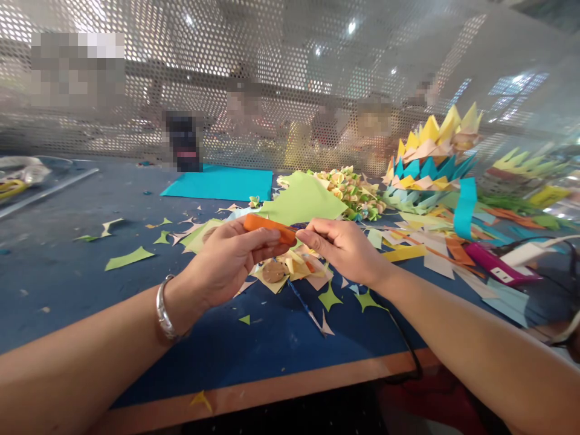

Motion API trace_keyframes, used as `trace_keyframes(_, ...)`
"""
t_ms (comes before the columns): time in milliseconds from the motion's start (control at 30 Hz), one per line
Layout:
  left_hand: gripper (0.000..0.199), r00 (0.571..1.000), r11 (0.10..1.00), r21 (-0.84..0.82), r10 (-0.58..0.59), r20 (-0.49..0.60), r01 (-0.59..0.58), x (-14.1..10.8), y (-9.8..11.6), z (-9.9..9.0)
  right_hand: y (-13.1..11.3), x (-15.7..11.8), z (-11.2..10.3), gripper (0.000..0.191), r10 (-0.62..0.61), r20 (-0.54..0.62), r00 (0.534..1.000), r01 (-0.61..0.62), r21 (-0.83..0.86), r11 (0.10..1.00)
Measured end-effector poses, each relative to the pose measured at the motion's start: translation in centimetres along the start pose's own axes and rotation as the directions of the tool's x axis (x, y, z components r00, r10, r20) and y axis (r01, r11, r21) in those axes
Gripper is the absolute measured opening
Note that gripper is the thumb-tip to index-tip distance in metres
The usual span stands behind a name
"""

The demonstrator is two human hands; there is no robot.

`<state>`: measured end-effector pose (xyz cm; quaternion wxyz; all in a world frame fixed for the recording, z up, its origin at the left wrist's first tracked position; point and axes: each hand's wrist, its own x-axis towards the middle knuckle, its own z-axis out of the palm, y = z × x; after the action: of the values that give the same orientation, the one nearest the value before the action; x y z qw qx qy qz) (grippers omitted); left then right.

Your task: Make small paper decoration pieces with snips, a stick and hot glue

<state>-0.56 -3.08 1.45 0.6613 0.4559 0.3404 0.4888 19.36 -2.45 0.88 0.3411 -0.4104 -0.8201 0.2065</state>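
Observation:
My left hand (226, 260), with a silver bracelet on the wrist, grips a folded or curled piece of orange paper (269, 228) between thumb and fingers. Close to the paper's right end, my right hand (342, 246) is closed in a pinch. A small dark piece shows at its fingertips, but its kind is unclear. Below the hands lie cut paper pieces (296, 264), a round brown disc (274, 271) and a slim blue stick-like tool (307, 309). Just beyond them rests a light green sheet (301, 202).
A turquoise sheet (222, 183) lies by the perforated metal screen (281, 54). Small folded paper pieces (357, 190) form a heap. Zigzag paper rings (435, 163) are stacked at right, near paper strips and a magenta device (498, 266) with cables. Green scraps (129, 258) lie left.

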Motion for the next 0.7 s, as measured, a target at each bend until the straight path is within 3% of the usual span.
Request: trace_keyframes(700, 0.002, 1.0, 0.999, -0.008, -0.031, 0.002, 0.031, -0.09, -0.31, 0.13, -0.14, -0.02, 0.04, 0.047, -0.027, 0.011, 1.0, 0.028, -0.081, 0.996)
